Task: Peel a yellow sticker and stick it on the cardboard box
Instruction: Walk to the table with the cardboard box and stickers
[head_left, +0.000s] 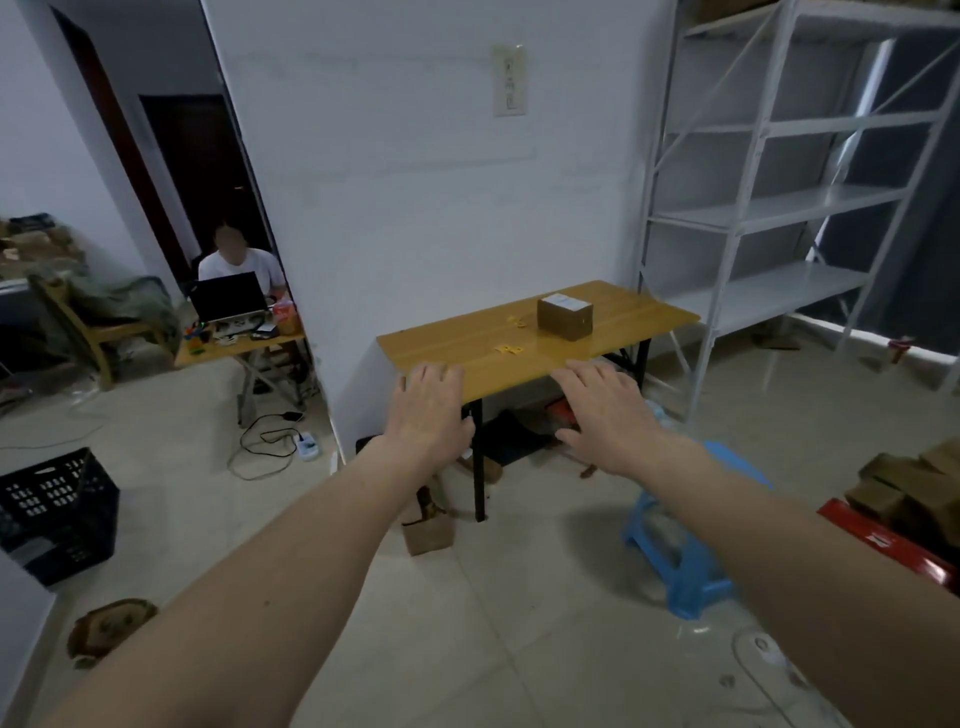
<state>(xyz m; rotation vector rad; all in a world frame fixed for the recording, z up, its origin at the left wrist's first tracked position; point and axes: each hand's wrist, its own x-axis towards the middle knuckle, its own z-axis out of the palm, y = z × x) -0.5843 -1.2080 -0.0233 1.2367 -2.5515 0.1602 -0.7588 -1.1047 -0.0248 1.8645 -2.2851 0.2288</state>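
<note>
A small cardboard box (564, 317) with a white label on top stands on the wooden table (457, 340), toward its right end. Yellow stickers (509, 349) lie on the tabletop left of the box, with another small yellow piece (517, 321) further back. My left hand (428, 410) and my right hand (605, 413) are stretched out in front of me, palms down, fingers apart, holding nothing. Both hands hover short of the table's near edge, well apart from the box and stickers.
A blue plastic stool (685, 551) stands on the floor right of the table's black leg (478, 462). White metal shelving (779, 197) rises at the right. A person sits at a laptop (228, 299) at the left. A black crate (57, 512) sits lower left.
</note>
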